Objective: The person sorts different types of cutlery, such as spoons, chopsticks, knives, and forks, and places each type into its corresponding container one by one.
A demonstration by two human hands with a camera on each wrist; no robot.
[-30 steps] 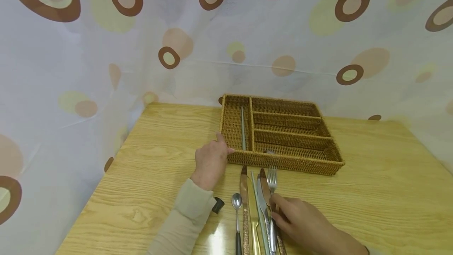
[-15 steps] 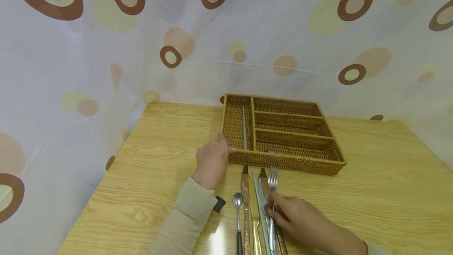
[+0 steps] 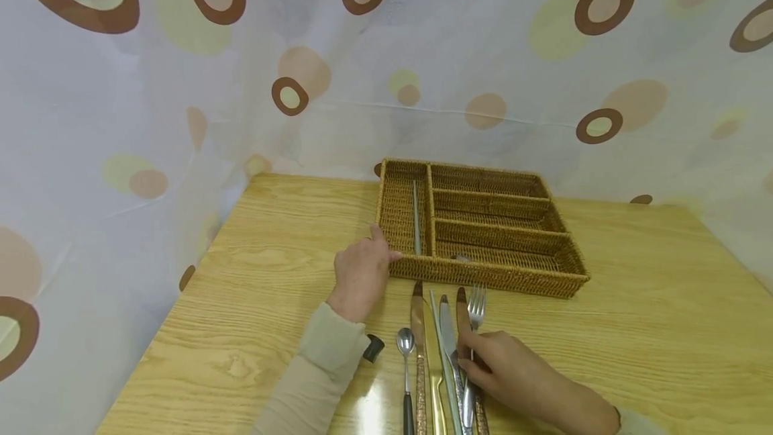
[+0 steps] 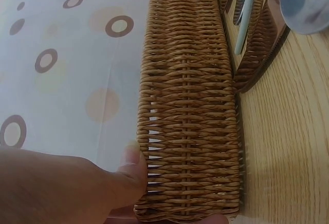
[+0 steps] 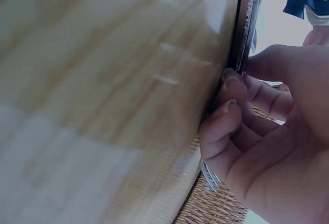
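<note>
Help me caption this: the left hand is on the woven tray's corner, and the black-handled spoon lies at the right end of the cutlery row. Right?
Not quite: the black-handled spoon lies at the left end of the cutlery row, as the head view shows. The rest stands.

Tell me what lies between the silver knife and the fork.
The head view shows a copper knife there, beside the fork; the right hand partly covers it.

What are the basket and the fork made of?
The basket looks like bumpy brown wicker, maybe a plastic copy, because strands weave over and under. The fork seems to be smooth, shiny metal, perhaps steel, since it's silvery and catches the light.
</note>
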